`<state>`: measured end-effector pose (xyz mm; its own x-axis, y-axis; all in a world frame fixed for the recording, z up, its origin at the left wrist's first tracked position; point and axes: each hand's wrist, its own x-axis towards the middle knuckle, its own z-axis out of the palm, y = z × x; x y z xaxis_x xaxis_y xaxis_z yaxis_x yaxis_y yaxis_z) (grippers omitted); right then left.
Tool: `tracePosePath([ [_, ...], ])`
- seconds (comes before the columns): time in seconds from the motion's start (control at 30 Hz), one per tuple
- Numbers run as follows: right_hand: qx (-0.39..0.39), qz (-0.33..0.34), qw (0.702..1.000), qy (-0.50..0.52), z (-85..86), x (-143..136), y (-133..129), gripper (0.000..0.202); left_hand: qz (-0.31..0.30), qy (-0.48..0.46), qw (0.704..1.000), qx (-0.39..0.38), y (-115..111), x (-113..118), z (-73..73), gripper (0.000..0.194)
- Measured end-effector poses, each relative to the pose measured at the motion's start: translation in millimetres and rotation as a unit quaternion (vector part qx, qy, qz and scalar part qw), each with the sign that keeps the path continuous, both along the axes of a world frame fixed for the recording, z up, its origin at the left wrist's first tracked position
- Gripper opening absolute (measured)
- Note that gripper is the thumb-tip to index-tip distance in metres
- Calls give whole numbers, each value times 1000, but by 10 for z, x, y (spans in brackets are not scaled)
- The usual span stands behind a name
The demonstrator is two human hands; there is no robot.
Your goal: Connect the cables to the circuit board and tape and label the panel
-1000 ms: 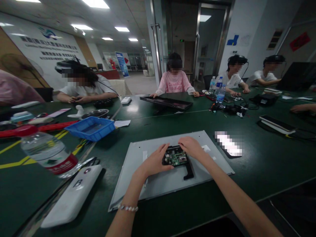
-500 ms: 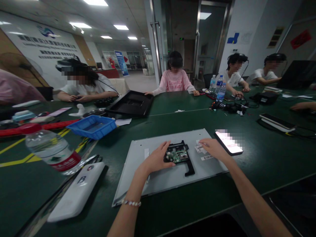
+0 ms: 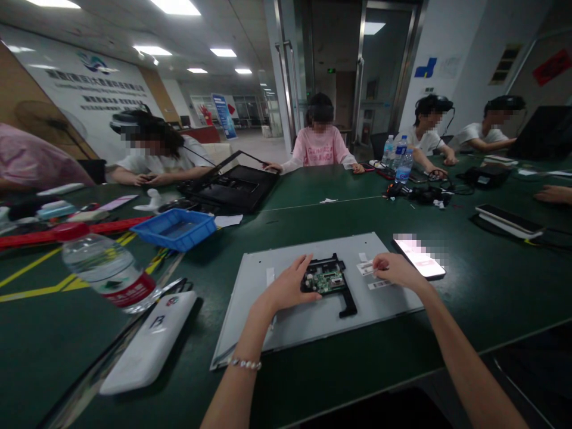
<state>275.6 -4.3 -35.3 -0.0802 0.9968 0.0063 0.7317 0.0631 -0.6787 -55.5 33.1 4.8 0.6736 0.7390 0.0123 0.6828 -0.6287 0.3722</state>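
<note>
A flat grey-white panel (image 3: 313,322) lies on the green table in front of me. On its middle sits a green circuit board (image 3: 328,280) in a black plastic bracket (image 3: 349,301). My left hand (image 3: 288,286) grips the bracket's left side, fingers along the top and thumb at the lower edge. Over the right part of the panel, my right hand (image 3: 395,269) is closed with its fingertips curled together, beside white stickers (image 3: 379,285). Whether anything is pinched in those fingertips is hidden.
A lit phone (image 3: 420,256) lies right of the panel. To the left are a white power bank (image 3: 149,342), a water bottle (image 3: 109,271) and a blue tray (image 3: 179,229). Across the table, a person's hand touches a black frame (image 3: 236,185). Several people sit around the table.
My right hand's fingers have curled in and it has shifted slightly away from the stickers. Across the table, part of the black frame has been lifted. My left hand stays on the bracket.
</note>
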Motion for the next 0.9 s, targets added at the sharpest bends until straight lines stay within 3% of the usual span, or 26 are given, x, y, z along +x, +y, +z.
tracePosePath([
  [0.3,52,-101,993,-25,-8,122,15,15,1,3,1000,-2,-10,2,5,101],
  [0.47,66,-140,982,-112,-59,126,42,26,-2,4,1000,2,-10,-6,-3,102],
  [0.53,95,-121,979,-136,-50,100,66,31,-2,3,1000,4,-12,-7,-10,102],
  [0.7,125,29,980,-150,21,-8,151,26,-2,3,1000,9,-10,9,-17,101],
  [0.9,109,15,973,-201,64,-134,253,20,-3,1,1000,6,4,8,-30,102],
])
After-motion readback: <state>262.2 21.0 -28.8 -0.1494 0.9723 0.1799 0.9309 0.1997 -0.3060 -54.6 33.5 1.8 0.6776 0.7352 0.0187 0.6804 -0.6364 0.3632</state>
